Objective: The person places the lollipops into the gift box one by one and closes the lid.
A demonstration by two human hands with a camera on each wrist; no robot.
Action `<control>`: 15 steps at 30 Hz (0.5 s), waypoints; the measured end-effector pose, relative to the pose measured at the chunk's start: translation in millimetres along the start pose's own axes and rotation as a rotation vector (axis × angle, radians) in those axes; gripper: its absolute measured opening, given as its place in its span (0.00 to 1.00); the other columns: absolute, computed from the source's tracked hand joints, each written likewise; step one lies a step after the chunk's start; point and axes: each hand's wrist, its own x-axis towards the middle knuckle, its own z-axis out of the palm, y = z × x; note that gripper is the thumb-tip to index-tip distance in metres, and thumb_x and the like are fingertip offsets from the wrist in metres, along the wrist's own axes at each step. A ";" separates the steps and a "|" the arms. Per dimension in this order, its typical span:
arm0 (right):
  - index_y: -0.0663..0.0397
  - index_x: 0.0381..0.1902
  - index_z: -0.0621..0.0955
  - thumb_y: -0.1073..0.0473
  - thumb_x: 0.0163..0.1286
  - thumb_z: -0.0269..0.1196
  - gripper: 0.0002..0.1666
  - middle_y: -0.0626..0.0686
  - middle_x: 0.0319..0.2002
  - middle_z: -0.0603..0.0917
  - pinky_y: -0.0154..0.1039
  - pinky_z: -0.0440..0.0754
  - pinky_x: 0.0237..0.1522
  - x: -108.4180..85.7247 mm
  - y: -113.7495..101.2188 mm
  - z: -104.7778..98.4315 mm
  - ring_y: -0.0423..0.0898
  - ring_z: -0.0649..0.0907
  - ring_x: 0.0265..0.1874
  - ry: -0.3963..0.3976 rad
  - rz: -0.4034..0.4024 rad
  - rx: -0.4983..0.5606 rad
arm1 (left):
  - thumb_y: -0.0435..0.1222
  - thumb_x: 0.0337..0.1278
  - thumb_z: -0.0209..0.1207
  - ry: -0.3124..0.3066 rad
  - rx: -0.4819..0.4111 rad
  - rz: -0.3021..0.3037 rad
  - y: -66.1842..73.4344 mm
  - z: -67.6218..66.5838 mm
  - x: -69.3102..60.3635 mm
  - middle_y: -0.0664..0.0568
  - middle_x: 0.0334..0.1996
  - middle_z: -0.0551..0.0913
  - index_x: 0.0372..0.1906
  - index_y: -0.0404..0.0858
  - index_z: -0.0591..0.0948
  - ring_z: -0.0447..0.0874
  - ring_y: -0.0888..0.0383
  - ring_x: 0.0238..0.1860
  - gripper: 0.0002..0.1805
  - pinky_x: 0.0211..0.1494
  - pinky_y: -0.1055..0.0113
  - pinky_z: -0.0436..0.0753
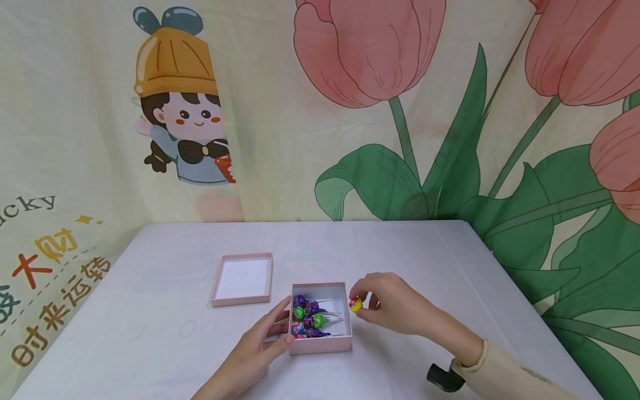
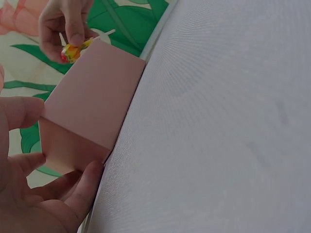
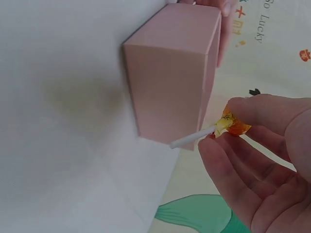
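Observation:
In the head view, my right hand (image 1: 392,303) pinches a lollipop (image 1: 356,304) in a yellow and red wrapper, just right of an open pink box (image 1: 320,345). The right wrist view shows the lollipop's white stick (image 3: 193,137) pointing out from the fingertips toward the box, apart from it. Inside the box, several wrapped lollipops (image 1: 319,320), purple, green and red-blue, lie with their sticks to the right. My left hand (image 1: 255,347) holds the box at its left side, thumb by the front corner. Its fingers (image 2: 86,189) bend against the box's end wall in the left wrist view.
A shallow pink lid (image 1: 216,303) with a white inside lies behind and left of the box. A white cloth covers the table (image 1: 165,333). Beside the right sleeve is a black object (image 1: 445,379). A printed tulip backdrop (image 1: 370,55) hangs behind.

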 end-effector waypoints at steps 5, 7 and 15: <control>0.53 0.51 0.89 0.65 0.66 0.77 0.16 0.43 0.40 0.88 0.32 0.87 0.36 11.3 -14.2 -1.9 0.38 0.84 0.33 0.019 -0.035 0.029 | 0.45 0.77 0.62 0.004 0.005 0.003 0.2 0.3 -0.3 0.36 0.78 0.67 0.86 0.53 0.57 0.76 0.43 0.71 0.40 0.60 0.73 0.79; 0.52 0.51 0.88 0.65 0.66 0.76 0.16 0.44 0.41 0.88 0.30 0.86 0.37 15.9 -18.4 -1.4 0.38 0.84 0.34 0.022 -0.050 0.039 | 0.45 0.77 0.62 0.006 0.008 0.001 0.2 0.4 -0.4 0.36 0.78 0.68 0.86 0.54 0.58 0.76 0.43 0.71 0.40 0.60 0.73 0.79; 0.54 0.52 0.88 0.65 0.67 0.76 0.16 0.45 0.42 0.88 0.28 0.85 0.37 31.1 -28.0 2.7 0.36 0.85 0.34 0.030 -0.087 0.091 | 0.47 0.77 0.62 0.012 0.020 -0.035 1.4 0.7 1.0 0.37 0.77 0.68 0.86 0.55 0.58 0.76 0.44 0.70 0.40 0.58 0.73 0.79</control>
